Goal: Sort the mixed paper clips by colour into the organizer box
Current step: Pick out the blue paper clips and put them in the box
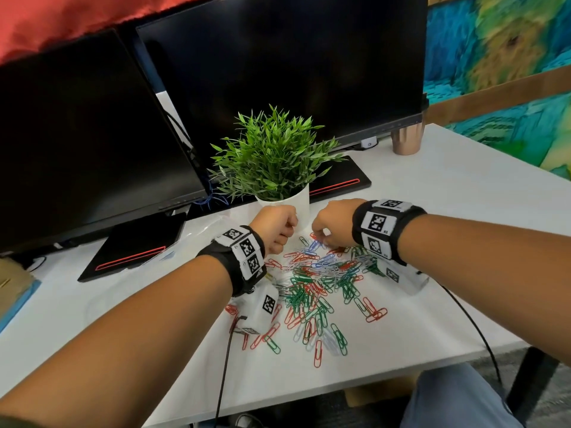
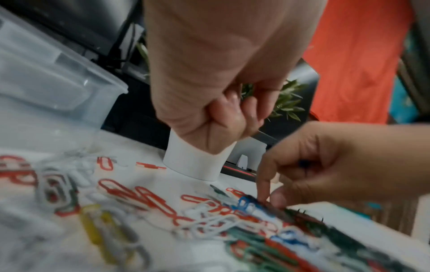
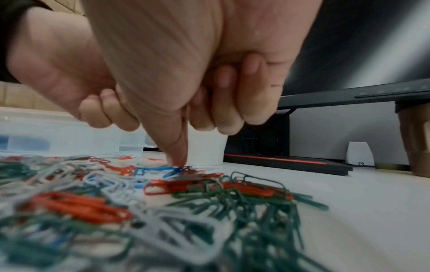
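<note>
A heap of mixed paper clips [image 1: 321, 282] in red, green, white and blue was spread over the middle of the white table [image 1: 448, 242], reaching toward its near edge; a few yellow ones [image 2: 97, 226] were seen at the heap's left side in the left wrist view. The right hand [image 1: 332, 225] was lowered onto the far rim of the heap, thumb and forefinger brought together at a blue clip [image 3: 160, 170] lying there, while the other fingers [image 3: 232, 103] were curled into the palm. Whether the blue clip was actually pinched or only touched could not be told. The left hand [image 1: 276, 231] was held just above the table at the heap's far left, beside the right hand, its fingers curled in as a loose fist; whether anything was enclosed in it could not be told.

The organizer box [image 2: 53, 73], of clear plastic, was seen in the wrist views to the left of the heap, toward the far left part of the table; in the head view it was largely hidden by the left forearm. A white pot [image 1: 293, 202] with a green plant [image 1: 272, 156] was set just behind the two hands. Two dark monitors [image 1: 278, 63] were stood along the far edge, and a copper-coloured cup [image 1: 406, 139] was placed near the far right corner.
</note>
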